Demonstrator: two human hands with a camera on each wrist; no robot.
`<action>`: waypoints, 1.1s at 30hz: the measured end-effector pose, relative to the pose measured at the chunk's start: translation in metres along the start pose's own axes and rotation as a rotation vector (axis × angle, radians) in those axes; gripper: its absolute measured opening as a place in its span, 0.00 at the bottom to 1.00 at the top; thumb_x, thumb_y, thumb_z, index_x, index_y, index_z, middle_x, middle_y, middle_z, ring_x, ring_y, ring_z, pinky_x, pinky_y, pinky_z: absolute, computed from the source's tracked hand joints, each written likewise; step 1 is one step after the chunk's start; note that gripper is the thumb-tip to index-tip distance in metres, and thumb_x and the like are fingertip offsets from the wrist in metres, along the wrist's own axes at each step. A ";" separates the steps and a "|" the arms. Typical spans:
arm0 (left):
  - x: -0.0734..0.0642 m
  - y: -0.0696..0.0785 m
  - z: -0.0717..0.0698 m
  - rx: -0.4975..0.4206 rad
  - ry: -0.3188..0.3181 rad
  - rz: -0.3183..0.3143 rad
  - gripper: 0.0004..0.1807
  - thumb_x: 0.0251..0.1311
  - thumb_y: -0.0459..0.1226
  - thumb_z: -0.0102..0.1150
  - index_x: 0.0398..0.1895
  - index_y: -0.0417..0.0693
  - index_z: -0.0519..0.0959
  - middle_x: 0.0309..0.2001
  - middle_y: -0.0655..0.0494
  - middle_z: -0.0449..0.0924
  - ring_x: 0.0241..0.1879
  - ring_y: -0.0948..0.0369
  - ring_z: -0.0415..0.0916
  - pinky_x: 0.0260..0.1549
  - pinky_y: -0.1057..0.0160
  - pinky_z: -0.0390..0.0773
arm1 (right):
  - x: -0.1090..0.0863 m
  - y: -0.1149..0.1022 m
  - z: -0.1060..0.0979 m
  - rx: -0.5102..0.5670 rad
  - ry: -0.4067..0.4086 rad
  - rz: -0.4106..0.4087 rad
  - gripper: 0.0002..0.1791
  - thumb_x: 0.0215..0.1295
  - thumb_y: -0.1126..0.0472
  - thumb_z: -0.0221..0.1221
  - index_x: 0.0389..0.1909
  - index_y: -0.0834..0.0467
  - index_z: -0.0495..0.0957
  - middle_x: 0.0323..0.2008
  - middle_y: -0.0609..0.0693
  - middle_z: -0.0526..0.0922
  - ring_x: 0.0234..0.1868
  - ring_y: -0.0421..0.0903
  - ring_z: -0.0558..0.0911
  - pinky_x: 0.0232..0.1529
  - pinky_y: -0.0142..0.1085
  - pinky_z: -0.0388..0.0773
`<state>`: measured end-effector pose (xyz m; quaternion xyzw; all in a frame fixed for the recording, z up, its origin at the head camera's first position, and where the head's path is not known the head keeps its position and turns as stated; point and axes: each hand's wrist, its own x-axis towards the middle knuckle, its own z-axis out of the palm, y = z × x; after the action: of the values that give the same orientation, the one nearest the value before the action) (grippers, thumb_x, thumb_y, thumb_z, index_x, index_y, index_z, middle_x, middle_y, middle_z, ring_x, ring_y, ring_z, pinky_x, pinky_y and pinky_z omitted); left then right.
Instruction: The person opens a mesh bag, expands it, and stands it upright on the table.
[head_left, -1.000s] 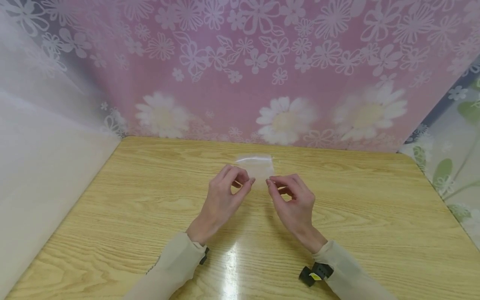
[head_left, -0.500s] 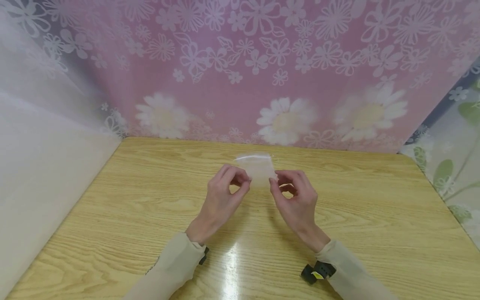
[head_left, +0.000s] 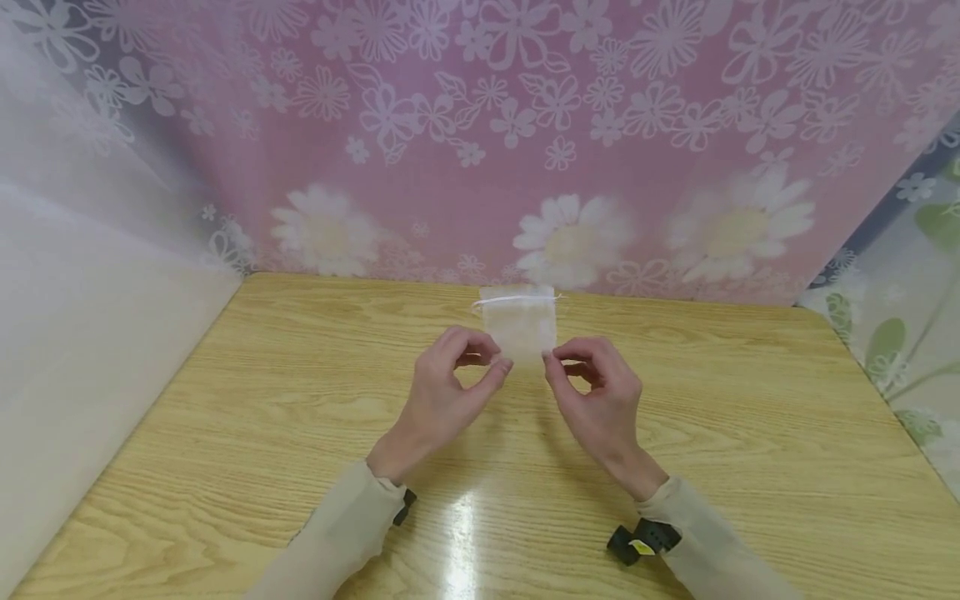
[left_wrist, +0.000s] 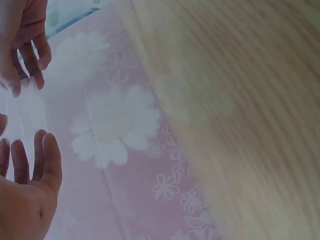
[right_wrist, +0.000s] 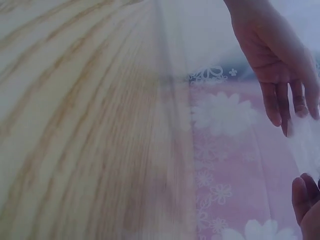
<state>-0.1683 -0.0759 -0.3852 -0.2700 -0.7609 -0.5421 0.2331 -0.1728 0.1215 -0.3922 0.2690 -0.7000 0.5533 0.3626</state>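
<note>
A small sheer white drawstring pouch (head_left: 519,325) is held up above the table, its white cord running across the upper end with short tails at both sides. My left hand (head_left: 450,387) pinches the lower left corner between thumb and fingers. At the lower right corner, my right hand (head_left: 600,396) pinches the pouch the same way. In the left wrist view the pale pouch (left_wrist: 25,115) spans between both hands, and part of it lies outside the picture. The right wrist view has the pouch (right_wrist: 302,145) at its right edge, below the left hand (right_wrist: 280,55).
Both hands are over a wood-grain table (head_left: 300,400), with a bright light reflection near its front. A pink flowered curtain (head_left: 450,200) hangs along the back edge. A white sheet (head_left: 90,333) stands at the left, and a leaf-patterned one (head_left: 900,333) at the right.
The pouch has tipped up and spread flat, so its cord now shows across the top. My right hand has shifted slightly to the right and regripped the corner; the left has barely moved.
</note>
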 end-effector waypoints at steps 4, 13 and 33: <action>0.001 0.002 -0.002 -0.118 -0.017 -0.142 0.05 0.67 0.32 0.64 0.43 0.45 0.80 0.42 0.52 0.82 0.45 0.60 0.84 0.50 0.59 0.86 | 0.001 0.001 -0.003 0.081 -0.012 0.033 0.07 0.56 0.81 0.66 0.35 0.72 0.82 0.35 0.64 0.81 0.38 0.36 0.84 0.39 0.25 0.85; 0.006 0.004 -0.002 -0.221 0.027 -0.416 0.08 0.69 0.34 0.63 0.47 0.42 0.79 0.45 0.46 0.84 0.44 0.59 0.84 0.45 0.62 0.87 | -0.001 0.001 -0.007 0.120 -0.055 0.101 0.08 0.54 0.84 0.65 0.33 0.72 0.82 0.39 0.65 0.80 0.41 0.40 0.86 0.43 0.28 0.87; 0.003 0.000 -0.004 -0.260 -0.027 -0.485 0.09 0.66 0.33 0.66 0.47 0.43 0.80 0.46 0.49 0.83 0.48 0.59 0.84 0.54 0.53 0.85 | -0.005 0.003 -0.012 0.268 -0.077 0.237 0.11 0.58 0.87 0.58 0.40 0.76 0.79 0.44 0.59 0.81 0.46 0.43 0.88 0.46 0.33 0.87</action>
<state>-0.1701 -0.0788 -0.3820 -0.1149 -0.7302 -0.6716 0.0496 -0.1696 0.1333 -0.3959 0.2515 -0.6600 0.6699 0.2289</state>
